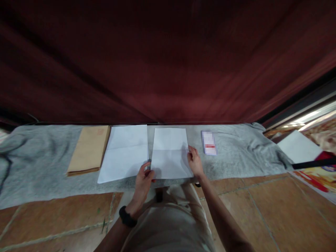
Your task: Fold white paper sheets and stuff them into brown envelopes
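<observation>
1. While both hands pinch it, the creased white paper sheet (170, 153) lies flat mid-way along the grey cloth mat (39, 157) — bare cloth to its right, near edge close.
2. Left hand (143, 178) fingers closed on the lower-left corner, wrist bent up; right hand (194, 162) lightly grips the right edge.
3. Count: two white sheets — the second, larger sheet (123, 154) just left — one brown envelope stack (89, 150), one small printed card pack (209, 142).

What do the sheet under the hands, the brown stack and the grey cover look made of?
The sheet looks like thin matte white paper, with a fold crease across it. The brown stack seems to be kraft paper, perhaps envelopes: flat, dull tan, layered edges. The grey cover looks like soft fabric, wrinkled.
</observation>
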{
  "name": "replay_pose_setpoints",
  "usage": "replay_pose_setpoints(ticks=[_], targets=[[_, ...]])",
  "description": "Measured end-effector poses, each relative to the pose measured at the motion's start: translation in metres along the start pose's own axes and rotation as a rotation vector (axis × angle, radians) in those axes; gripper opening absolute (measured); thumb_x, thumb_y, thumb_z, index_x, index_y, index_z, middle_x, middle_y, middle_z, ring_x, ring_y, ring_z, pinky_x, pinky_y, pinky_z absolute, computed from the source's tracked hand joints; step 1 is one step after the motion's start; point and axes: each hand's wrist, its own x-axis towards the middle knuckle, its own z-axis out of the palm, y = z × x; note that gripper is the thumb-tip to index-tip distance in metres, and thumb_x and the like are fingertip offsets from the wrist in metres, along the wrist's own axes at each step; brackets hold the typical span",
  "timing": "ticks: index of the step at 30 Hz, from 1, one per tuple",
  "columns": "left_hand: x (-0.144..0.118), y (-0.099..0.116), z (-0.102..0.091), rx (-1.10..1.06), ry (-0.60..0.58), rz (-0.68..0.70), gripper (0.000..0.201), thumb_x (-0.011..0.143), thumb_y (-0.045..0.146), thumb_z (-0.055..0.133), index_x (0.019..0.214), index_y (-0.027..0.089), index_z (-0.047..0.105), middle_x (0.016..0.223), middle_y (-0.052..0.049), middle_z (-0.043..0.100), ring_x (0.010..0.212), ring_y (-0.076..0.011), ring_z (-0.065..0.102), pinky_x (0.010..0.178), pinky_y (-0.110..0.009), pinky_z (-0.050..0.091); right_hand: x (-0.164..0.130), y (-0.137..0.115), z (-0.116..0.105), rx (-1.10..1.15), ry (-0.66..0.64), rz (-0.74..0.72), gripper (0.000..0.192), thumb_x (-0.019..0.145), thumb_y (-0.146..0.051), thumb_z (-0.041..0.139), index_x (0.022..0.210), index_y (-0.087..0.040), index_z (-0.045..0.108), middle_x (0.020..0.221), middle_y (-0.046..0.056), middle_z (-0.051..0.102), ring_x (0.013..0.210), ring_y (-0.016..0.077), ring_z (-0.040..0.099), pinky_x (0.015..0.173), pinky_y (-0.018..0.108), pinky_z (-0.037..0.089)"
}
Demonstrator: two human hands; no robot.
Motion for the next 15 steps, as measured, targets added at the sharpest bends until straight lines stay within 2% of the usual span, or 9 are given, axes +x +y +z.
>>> replay_pose_setpoints(ticks=[2, 5, 8, 12, 15], targets=[[0.003, 0.001, -0.002, 0.067, -0.017, 0.004, 0.06, 0.065, 0.03, 0.072, 0.123, 0.02, 0.061, 0.071, 0.004, 0.064, 0.064, -0.0139, 0.059, 0.053, -0.023, 0.048, -0.021, 0.003, -0.008, -0.022, -0.059, -0.086, 0.048, 0.093, -0.015, 0.04, 0.136, -0.018, 0.06, 0.136, 0.013, 0.062, 0.128, 0.0243, 0.058, 0.113, 0.044, 0.046], [0.003, 0.001, -0.005, 0.127, -0.048, -0.011, 0.063, 0.068, 0.032, 0.069, 0.129, 0.018, 0.058, 0.072, 0.004, 0.063, 0.065, -0.0133, 0.058, 0.053, -0.022, 0.047, -0.05, 0.003, -0.023, -0.019, -0.15, -0.151, 0.055, 0.089, -0.006, 0.039, 0.138, -0.022, 0.061, 0.14, 0.009, 0.062, 0.132, 0.0223, 0.056, 0.117, 0.044, 0.044], [-0.001, 0.0, -0.006, 0.124, -0.067, -0.035, 0.067, 0.068, 0.033, 0.071, 0.132, 0.018, 0.057, 0.072, 0.004, 0.062, 0.066, -0.0131, 0.058, 0.054, -0.022, 0.047, -0.073, -0.002, -0.04, -0.076, -0.292, -0.288, 0.068, 0.086, -0.002, 0.043, 0.148, -0.026, 0.051, 0.149, 0.008, 0.056, 0.14, 0.0233, 0.05, 0.12, 0.05, 0.04], [-0.002, 0.0, -0.007, 0.085, -0.065, -0.045, 0.071, 0.066, 0.035, 0.073, 0.133, 0.018, 0.057, 0.077, 0.002, 0.064, 0.068, -0.0134, 0.059, 0.056, -0.022, 0.048, -0.086, -0.01, -0.054, -0.144, -0.418, -0.405, 0.082, 0.081, -0.002, 0.049, 0.159, -0.025, 0.035, 0.159, 0.008, 0.045, 0.148, 0.0254, 0.04, 0.121, 0.054, 0.037], [-0.001, -0.002, -0.009, 0.067, -0.063, -0.041, 0.073, 0.064, 0.036, 0.074, 0.132, 0.017, 0.058, 0.079, 0.002, 0.065, 0.069, -0.0135, 0.06, 0.056, -0.023, 0.049, -0.086, -0.014, -0.057, -0.201, -0.469, -0.465, 0.085, 0.081, -0.005, 0.053, 0.161, -0.025, 0.03, 0.161, 0.01, 0.042, 0.149, 0.0266, 0.038, 0.122, 0.055, 0.035]])
